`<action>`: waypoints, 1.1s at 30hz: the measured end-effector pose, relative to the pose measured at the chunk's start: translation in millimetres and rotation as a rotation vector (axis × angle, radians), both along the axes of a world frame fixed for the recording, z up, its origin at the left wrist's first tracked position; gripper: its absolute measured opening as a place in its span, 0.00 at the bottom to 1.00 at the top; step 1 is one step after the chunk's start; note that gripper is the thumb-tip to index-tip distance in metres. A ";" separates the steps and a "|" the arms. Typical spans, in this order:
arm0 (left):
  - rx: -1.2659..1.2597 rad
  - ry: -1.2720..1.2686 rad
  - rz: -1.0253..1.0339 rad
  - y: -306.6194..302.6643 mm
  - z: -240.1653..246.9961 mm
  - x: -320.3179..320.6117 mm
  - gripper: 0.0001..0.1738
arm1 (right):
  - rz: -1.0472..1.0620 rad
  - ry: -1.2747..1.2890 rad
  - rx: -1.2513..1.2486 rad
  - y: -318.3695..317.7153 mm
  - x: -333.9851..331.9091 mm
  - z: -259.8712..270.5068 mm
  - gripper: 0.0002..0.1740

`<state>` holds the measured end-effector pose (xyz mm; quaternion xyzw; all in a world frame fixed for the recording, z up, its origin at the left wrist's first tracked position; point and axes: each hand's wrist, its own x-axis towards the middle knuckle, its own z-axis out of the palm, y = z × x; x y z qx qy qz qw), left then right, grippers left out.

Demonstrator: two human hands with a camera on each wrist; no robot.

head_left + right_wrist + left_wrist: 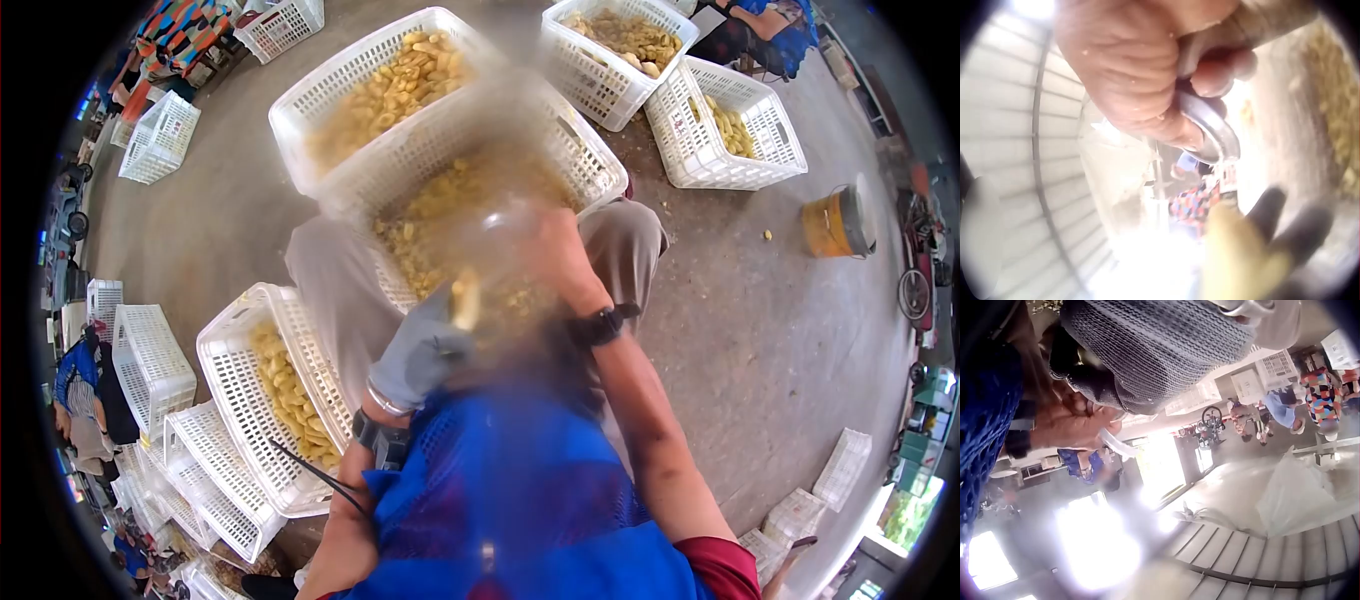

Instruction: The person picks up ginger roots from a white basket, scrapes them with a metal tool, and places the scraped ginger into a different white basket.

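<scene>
My left hand (415, 345), in a grey knitted glove with dark fingers, grips a pale yellow, elongated vegetable piece (466, 300) above a white crate (600, 165) between the knees. The same piece (1232, 250) is blurred in the right wrist view, dark gloved fingers (1304, 231) beside it. My bare right hand (565, 260) holds a tool with a brownish handle (1260, 25) and a curved metal blade (1225, 144). Its thumb lies along the blade's inner curve. Yellow bits and pieces fill the crate's bottom; a blur in the head view hides part of it.
A crate of yellow pieces (400, 85) stands just beyond the knees. Another filled crate (225, 390) is by the left leg, with stacked crates (155, 365) further left. Two more crates stand at the upper right, near an orange bucket (830, 225). Other people sit around the floor.
</scene>
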<state>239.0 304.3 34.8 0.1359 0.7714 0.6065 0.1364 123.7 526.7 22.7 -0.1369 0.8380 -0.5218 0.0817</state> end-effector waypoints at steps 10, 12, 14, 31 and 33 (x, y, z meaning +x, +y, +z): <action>0.354 -0.355 0.065 0.6 12.1 -5.1 0.43 | -0.053 0.008 -0.275 -1.8 11.5 22.7 0.19; 0.415 -0.460 0.060 1.8 14.2 -6.5 0.44 | -0.072 0.067 -0.057 4.7 1.7 23.1 0.18; 0.497 -0.587 0.082 2.9 22.3 -4.5 0.45 | -0.083 0.111 0.156 9.0 -5.0 20.6 0.17; 0.138 -0.238 0.045 9.6 18.6 -9.5 0.41 | 0.183 0.057 -0.048 -12.4 36.3 23.3 0.14; 0.146 -0.373 0.130 12.0 21.8 -5.6 0.40 | 0.149 0.266 0.115 -4.3 23.6 22.7 0.13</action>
